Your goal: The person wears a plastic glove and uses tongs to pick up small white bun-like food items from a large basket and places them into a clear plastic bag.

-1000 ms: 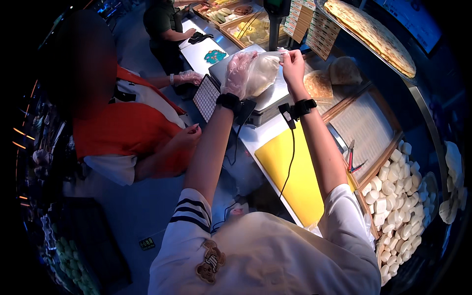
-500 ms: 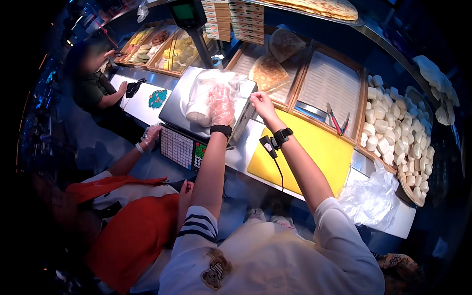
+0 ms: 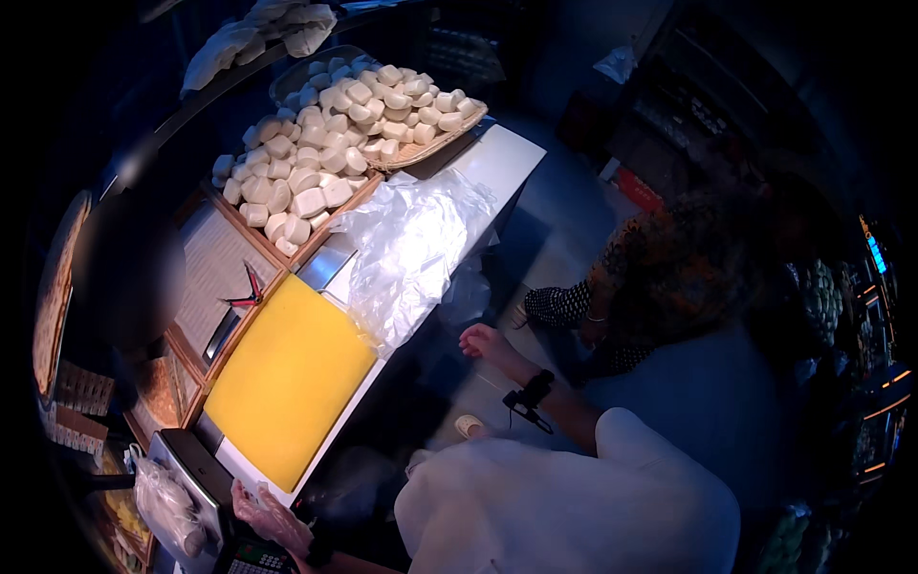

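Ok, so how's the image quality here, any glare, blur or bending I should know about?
Head view: heavy black vignette at the rim; fisheye bends the counter edge; the yellow board and white buns are brightly lit, the aisle dark; sheen on the plastic sheet; the gloved left hand looks soft, the right hand fairly clear.

— Which packages can be seen?
— A filled clear plastic bag point(image 3: 167, 504) is seen on the scale at lower left. Crumpled clear plastic sheeting point(image 3: 411, 244) is spread on the counter beside the yellow board point(image 3: 292, 378).
— Any screens?
— A small lit screen point(image 3: 873, 251), bluish, is glimpsed at the far right.
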